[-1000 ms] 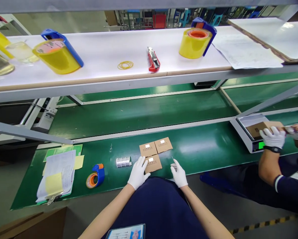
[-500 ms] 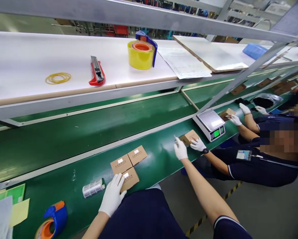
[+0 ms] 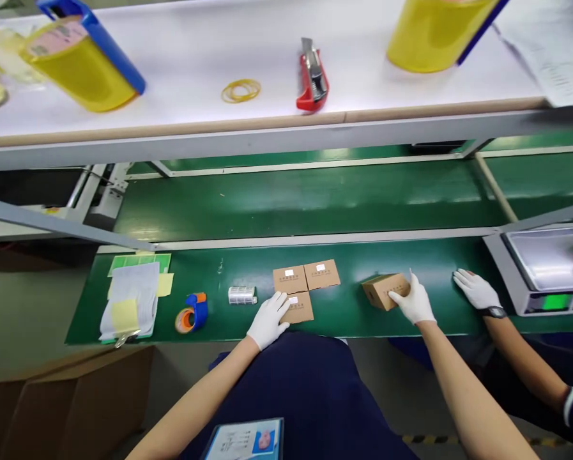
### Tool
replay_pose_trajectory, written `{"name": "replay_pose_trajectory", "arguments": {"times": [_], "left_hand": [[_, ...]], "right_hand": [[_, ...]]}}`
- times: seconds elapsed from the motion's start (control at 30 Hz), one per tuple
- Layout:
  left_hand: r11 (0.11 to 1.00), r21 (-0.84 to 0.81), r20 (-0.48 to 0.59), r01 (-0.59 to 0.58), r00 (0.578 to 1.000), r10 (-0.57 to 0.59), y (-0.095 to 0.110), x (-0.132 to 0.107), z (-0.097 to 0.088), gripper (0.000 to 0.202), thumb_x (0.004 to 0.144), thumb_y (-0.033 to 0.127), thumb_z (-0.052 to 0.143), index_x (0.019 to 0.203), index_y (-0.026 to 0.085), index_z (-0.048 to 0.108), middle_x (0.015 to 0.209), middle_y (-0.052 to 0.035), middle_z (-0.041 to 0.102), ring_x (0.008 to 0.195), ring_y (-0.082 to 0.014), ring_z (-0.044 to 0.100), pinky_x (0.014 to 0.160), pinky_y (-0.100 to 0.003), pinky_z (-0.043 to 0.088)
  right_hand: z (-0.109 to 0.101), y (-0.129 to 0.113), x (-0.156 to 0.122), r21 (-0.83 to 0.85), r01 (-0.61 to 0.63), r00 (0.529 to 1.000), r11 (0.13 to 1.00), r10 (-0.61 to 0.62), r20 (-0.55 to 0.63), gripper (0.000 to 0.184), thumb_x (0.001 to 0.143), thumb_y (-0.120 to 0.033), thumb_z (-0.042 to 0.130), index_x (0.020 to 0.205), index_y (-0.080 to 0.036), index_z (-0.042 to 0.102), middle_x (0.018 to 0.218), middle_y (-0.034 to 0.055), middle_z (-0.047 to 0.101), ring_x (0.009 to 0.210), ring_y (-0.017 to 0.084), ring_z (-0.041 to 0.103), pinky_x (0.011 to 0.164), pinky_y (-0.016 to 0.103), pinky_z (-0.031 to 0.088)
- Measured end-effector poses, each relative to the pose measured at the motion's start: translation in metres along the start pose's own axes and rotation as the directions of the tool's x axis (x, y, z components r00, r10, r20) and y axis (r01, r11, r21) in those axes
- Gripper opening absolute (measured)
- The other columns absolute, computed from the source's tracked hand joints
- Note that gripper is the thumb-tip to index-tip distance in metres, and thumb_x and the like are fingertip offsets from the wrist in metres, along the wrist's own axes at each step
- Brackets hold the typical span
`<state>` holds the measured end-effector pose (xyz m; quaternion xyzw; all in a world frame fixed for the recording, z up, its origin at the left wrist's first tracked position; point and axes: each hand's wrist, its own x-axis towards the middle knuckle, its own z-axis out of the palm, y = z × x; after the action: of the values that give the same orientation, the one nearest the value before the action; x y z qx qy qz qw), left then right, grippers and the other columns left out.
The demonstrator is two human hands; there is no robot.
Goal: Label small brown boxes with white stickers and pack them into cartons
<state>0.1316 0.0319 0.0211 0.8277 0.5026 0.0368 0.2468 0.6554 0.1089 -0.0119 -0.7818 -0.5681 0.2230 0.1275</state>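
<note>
- Brown carton (image 3: 384,292), printed: over the green table (image 3: 248,262), between its near and far edges, just left of a co-worker's gloved hand (image 3: 476,291). Contact with the surface: cannot tell.
- Right hand (image 3: 414,300), white-gloved: thumb and fingers clamped on the carton's right end.
- Left hand (image 3: 269,321), white-gloved: fingers stretched out, resting on the near box (image 3: 301,310) by the table's near edge; not gripping.
- Two further boxes, left one (image 3: 290,280) and right one (image 3: 322,275), side by side toward the far edge. All three bear white labels.
- Silvery roll (image 3: 241,295): left of the boxes.
- Blue tape dispenser (image 3: 198,312): farther left, near the near edge.
- Papers (image 3: 133,286): at the table's left end.
- Scale (image 3: 549,259): right of the co-worker's hand, display lit green.
</note>
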Motion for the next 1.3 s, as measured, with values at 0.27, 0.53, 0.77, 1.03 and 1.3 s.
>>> {"name": "replay_pose_trajectory", "arguments": {"times": [0.27,0.53,0.77,1.03,1.3], "left_hand": [[1.000,-0.003,0.012,-0.027,1.000,0.027,0.002,-0.002,-0.007,0.056,0.092,0.031,0.067,0.145,0.021,0.052,0.160,-0.0141,0.047,0.153,-0.0353,0.035,0.118,-0.051,0.039],[0.998,-0.011,-0.016,-0.055,0.998,0.055,-0.005,-0.001,-0.001,0.058,0.092,0.031,0.068,0.146,0.021,0.050,0.159,-0.0148,0.048,0.153,-0.0349,0.036,0.119,-0.051,0.038],[0.997,-0.055,-0.020,-0.051,0.999,0.050,-0.010,0.000,0.006,0.059,0.093,0.031,0.065,0.149,0.023,0.049,0.161,-0.0153,0.047,0.154,-0.0369,0.034,0.119,-0.055,0.037],[0.999,-0.012,-0.002,-0.046,0.999,0.046,-0.008,0.000,0.004,0.060,0.091,0.028,0.067,0.148,0.020,0.050,0.161,-0.0154,0.047,0.154,-0.0377,0.034,0.119,-0.053,0.038],[0.999,-0.033,-0.002,-0.038,0.999,0.038,-0.009,0.001,0.006,0.059,0.092,0.030,0.066,0.148,0.021,0.050,0.161,-0.0159,0.047,0.154,-0.0382,0.034,0.117,-0.054,0.039]], "right_hand": [[0.080,-0.127,-0.091,0.115,0.022,0.996,0.993,-0.031,0.080,0.106,0.078,-0.053,0.074,0.164,-0.019,0.022,0.120,0.0162,0.064,0.113,0.038,0.063,0.096,0.050,0.052],[0.097,-0.179,-0.104,0.179,0.056,0.993,0.982,-0.073,0.091,0.090,0.083,-0.047,0.067,0.161,-0.022,0.030,0.126,0.0149,0.062,0.118,0.036,0.058,0.101,0.051,0.050],[0.070,-0.170,-0.089,0.251,0.143,0.976,0.957,-0.178,0.124,0.025,0.096,-0.036,0.044,0.098,-0.023,0.065,0.104,0.0113,0.069,0.099,0.028,0.063,0.093,0.040,0.051],[0.076,-0.190,-0.064,0.234,0.139,0.928,0.962,-0.209,0.308,0.019,0.092,-0.029,0.049,0.080,-0.025,0.063,0.082,0.0011,0.072,0.079,0.021,0.063,0.075,0.029,0.045],[0.084,-0.197,-0.057,0.168,0.161,0.894,0.973,-0.216,0.393,0.018,0.090,-0.020,0.053,0.075,-0.023,0.063,0.077,0.0005,0.070,0.074,0.018,0.059,0.071,0.026,0.039]]}}
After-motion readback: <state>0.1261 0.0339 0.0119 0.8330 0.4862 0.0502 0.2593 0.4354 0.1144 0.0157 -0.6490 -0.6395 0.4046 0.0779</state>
